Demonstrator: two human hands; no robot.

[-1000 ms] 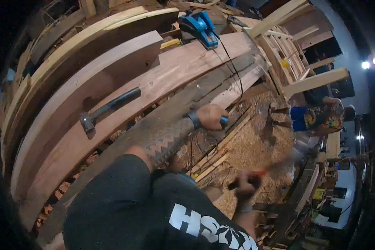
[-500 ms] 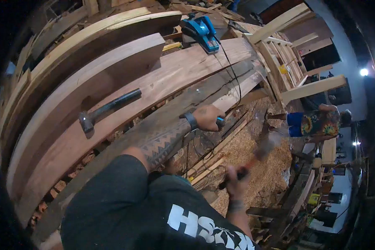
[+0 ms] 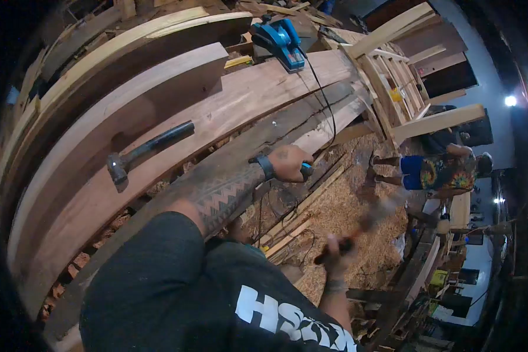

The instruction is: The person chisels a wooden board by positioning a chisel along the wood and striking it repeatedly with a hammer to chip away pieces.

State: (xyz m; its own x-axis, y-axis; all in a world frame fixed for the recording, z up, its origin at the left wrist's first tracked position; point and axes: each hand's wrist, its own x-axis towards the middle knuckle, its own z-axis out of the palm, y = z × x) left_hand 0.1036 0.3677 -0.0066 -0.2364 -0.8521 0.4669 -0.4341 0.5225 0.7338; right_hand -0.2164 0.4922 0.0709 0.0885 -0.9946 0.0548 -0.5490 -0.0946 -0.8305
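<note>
My left hand (image 3: pixel 288 163), with a dark watch at the wrist, is closed around a small blue and black thing (image 3: pixel 306 170), mostly hidden in the fist, beside a long grey-brown beam (image 3: pixel 234 158). Lower right, my right hand (image 3: pixel 336 261) grips a tool (image 3: pixel 347 243) with a black and orange handle; its far end is a grey blur over the wood shavings. A dark-handled hammer (image 3: pixel 152 146) lies on a wide reddish plank (image 3: pixel 211 126), left of my left hand. Farther up the plank rests a blue corded power tool (image 3: pixel 281 44).
Curved boards (image 3: pixel 120 108) stand along the left. A slatted wooden frame (image 3: pixel 393 88) is at the upper right. A person (image 3: pixel 440 170) in a patterned shirt and blue shorts stands at the right. Shavings (image 3: pixel 358 193) and thin strips (image 3: pixel 287 237) cover the ground.
My right hand and its tool have swung a little left and up from their position a second ago. My left hand keeps its grip beside the beam. The view has shifted slightly.
</note>
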